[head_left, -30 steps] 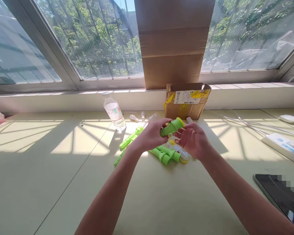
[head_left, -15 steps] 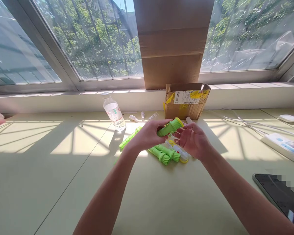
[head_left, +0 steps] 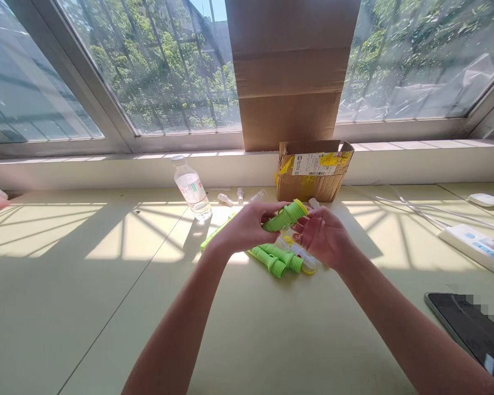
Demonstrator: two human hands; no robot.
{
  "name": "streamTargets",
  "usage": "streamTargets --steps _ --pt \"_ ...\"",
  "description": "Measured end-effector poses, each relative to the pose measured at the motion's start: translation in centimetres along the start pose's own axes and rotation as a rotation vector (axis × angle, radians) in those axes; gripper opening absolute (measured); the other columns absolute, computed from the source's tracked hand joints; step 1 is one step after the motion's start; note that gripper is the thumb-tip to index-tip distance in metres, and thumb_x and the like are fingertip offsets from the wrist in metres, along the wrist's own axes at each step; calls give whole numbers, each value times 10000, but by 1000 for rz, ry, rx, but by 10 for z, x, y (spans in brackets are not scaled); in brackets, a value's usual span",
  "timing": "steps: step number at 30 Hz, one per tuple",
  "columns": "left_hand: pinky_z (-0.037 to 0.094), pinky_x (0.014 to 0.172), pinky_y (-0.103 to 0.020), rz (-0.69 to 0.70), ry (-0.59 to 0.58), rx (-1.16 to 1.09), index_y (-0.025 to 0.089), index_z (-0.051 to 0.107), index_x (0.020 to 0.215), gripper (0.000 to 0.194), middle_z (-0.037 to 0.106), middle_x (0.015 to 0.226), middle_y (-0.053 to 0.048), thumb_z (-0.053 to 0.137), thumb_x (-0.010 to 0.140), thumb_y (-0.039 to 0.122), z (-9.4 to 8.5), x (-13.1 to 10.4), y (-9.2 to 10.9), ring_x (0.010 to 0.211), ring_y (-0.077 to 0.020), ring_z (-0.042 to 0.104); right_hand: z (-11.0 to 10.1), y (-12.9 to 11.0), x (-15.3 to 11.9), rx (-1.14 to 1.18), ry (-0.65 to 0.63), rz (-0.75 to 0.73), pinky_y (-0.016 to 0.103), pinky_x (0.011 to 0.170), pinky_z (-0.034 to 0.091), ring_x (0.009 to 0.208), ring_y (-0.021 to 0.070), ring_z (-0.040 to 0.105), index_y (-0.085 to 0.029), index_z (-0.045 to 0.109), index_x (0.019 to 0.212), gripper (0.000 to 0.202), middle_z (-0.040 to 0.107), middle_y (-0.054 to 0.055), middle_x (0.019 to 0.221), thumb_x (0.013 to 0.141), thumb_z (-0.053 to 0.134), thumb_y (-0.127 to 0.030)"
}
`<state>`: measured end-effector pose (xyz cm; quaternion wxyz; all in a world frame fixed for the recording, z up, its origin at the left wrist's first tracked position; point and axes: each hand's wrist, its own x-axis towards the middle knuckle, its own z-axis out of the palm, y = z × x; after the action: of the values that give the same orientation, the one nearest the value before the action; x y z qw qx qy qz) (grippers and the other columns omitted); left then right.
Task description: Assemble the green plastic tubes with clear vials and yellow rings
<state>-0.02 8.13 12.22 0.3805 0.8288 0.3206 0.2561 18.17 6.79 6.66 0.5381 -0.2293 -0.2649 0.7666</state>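
Observation:
My left hand [head_left: 249, 227] is wrapped round a green plastic tube [head_left: 282, 218], held tilted above the table with its far end up to the right. On that end sits a yellow ring [head_left: 301, 207]. The fingertips of my right hand [head_left: 328, 238] pinch at the ring's right side, and its palm is partly turned up. Below lie two green threaded tubes [head_left: 276, 260]. Beside them are clear plastic pieces with yellow rims [head_left: 307, 260], partly hidden by my right hand. Another green tube [head_left: 214, 235] lies behind my left wrist.
A clear bottle [head_left: 192, 192] stands at the back left, near small clear plastic parts [head_left: 225, 199]. An open cardboard box [head_left: 308, 184] is against the window wall. To the right are a power strip [head_left: 473, 241], white cables [head_left: 420, 207] and a phone [head_left: 469, 329].
My left hand and the green tube have shifted very slightly down and left. The right hand keeps nearly the same place at the yellow ring.

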Motion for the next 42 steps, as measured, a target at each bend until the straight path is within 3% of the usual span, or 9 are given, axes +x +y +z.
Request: streamTargets --steps 13,18,23,25,28,32,37,42 --pt "401 571 -205 -28 -32 -28 215 518 1293 611 660 801 15 562 690 125 -4 -2 -1 658 -112 541 4 2 -1 35 30 -20 199 579 506 624 92 580 -181 628 891 207 641 -9 727 694 579 -141" --pt "433 609 -212 -10 79 49 233 567 1242 552 674 875 7 585 697 152 1 1 -4 696 -125 576 4 -2 -1 39 34 -51 194 583 510 625 91 576 -179 627 875 190 629 -6 722 696 574 -141" --pt "423 502 -208 -94 217 30 243 525 1263 489 656 876 -18 543 811 429 5 3 -5 575 -111 596 -2 -7 1 75 69 -102 202 584 521 608 94 554 -191 617 833 174 616 1 719 684 558 -126" --pt "395 462 -205 -105 267 32 227 547 1206 425 638 804 -7 427 873 462 6 4 -7 512 -102 587 -3 -7 2 82 83 -94 204 582 525 608 98 552 -198 612 829 173 607 -1 707 677 567 -130" --pt "358 453 -201 -95 351 149 178 610 931 340 548 598 29 365 900 412 8 8 -12 449 -93 549 -4 -5 3 88 88 -77 206 591 530 630 102 561 -205 601 804 153 605 -3 699 668 583 -138" --pt "294 457 -206 -86 420 328 182 483 651 298 412 464 46 365 886 324 11 12 -20 438 -97 505 -3 -2 3 85 100 -82 205 599 532 642 102 568 -212 602 796 146 610 -7 701 670 591 -141" --pt "228 468 -239 -90 465 441 203 376 610 368 376 461 35 302 915 395 10 12 -22 442 -112 454 -2 1 2 90 95 -69 198 592 528 651 101 573 -205 615 823 167 621 -8 707 675 588 -132" --pt "219 488 -252 -66 389 430 208 420 735 256 422 538 29 276 922 306 11 10 -20 483 -121 431 -3 1 3 107 76 -73 196 598 532 644 96 570 -199 614 820 164 622 -2 718 676 583 -125"
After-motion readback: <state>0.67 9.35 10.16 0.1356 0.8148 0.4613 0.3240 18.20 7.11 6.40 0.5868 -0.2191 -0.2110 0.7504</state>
